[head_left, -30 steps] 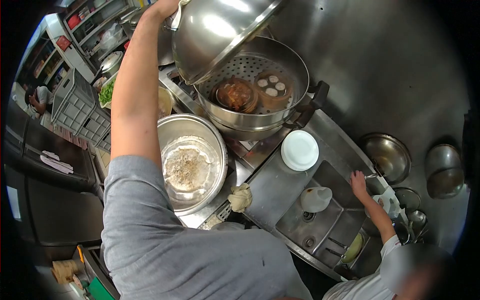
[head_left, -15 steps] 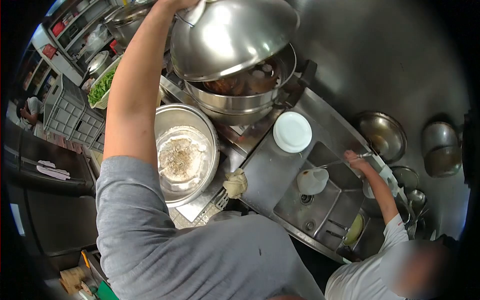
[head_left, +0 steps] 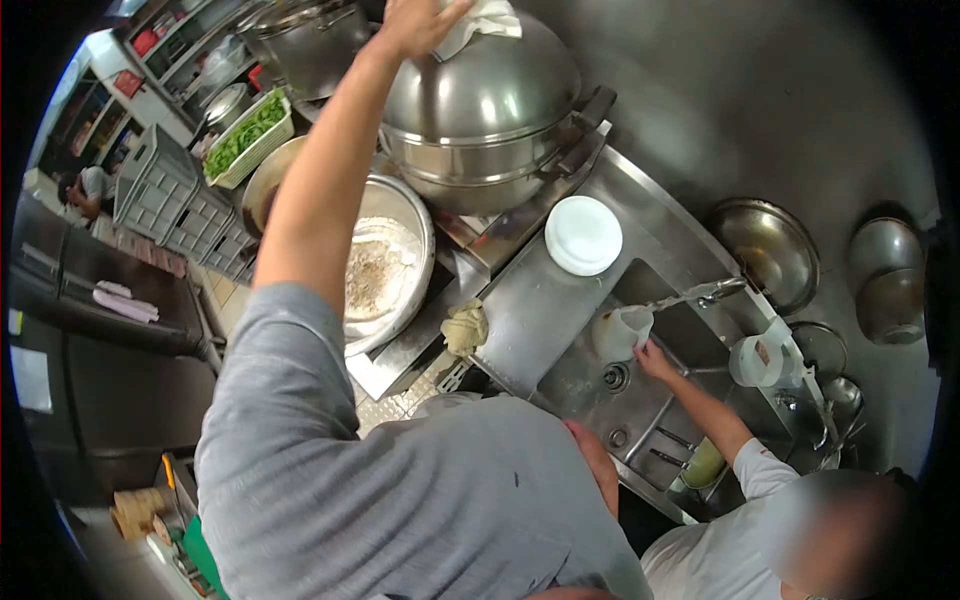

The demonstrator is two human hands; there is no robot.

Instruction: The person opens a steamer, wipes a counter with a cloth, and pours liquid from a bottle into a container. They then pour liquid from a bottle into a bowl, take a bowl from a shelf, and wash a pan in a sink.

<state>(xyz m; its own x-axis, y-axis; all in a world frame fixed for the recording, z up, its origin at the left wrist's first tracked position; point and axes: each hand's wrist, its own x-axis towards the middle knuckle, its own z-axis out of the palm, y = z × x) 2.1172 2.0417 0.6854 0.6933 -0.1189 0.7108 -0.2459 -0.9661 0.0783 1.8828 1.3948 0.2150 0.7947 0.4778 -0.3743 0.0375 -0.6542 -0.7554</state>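
Observation:
My left hand (head_left: 425,25) reaches to the top of the domed steel lid (head_left: 480,85), gripping a white cloth (head_left: 487,22) there. Its fingertips are partly cut off by the upper frame edge. The lid sits level on a steel steamer pot (head_left: 470,165) and covers what is inside. Under my left forearm stands a large steel bowl (head_left: 425,245) with a pale, speckled, floury-looking layer. A short stretch of bare skin shows at the right side of my grey shirt, but my right hand is not visible.
At the sink (head_left: 570,390), a co-worker's hand (head_left: 655,360) holds a whitish plastic jug (head_left: 622,333) near running water. White plates (head_left: 583,235) and a crumpled beige cloth (head_left: 465,327) lie on the steel counter. Greens fill a basket (head_left: 245,140) beside grey crates (head_left: 175,200).
My left hand has brought the tilted lid down onto the pot, hiding the dark food inside. The co-worker's hand has moved from the tap to the jug, and water now runs.

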